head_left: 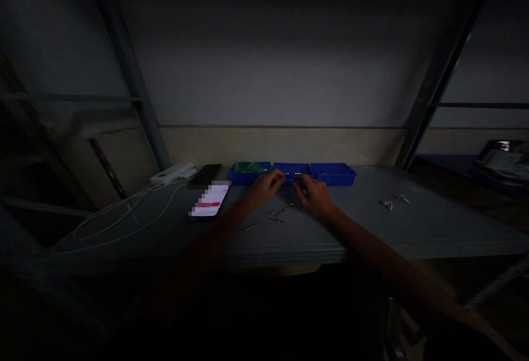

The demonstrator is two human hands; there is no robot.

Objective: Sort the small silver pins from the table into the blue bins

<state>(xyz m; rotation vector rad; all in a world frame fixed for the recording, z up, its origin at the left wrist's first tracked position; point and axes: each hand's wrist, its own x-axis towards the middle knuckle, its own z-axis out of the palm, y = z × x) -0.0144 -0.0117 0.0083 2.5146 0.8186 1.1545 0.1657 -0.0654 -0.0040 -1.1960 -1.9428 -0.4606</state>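
Note:
My left hand (265,187) is closed in a pinch in front of the middle blue bin (291,166). Opposite it, my right hand (314,193) also has its fingers drawn together. Whatever lies between the fingertips is too small and dark to make out. Below the hands, several slim metal pieces lie loose on the grey table: a long thin one (252,226), a shorter one (276,219) and some crossed ones (284,208). A left blue bin (239,178) holds a green plastic bag (247,167). The right blue bin (334,178) stands at the other end.
A lit phone (210,200) and a dark phone (205,175) lie to the left. Behind them sits a white power strip (172,173), with pale cables (124,242) trailing over the table (363,231). Small whitish items (388,205) lie at right. Metal posts flank the table.

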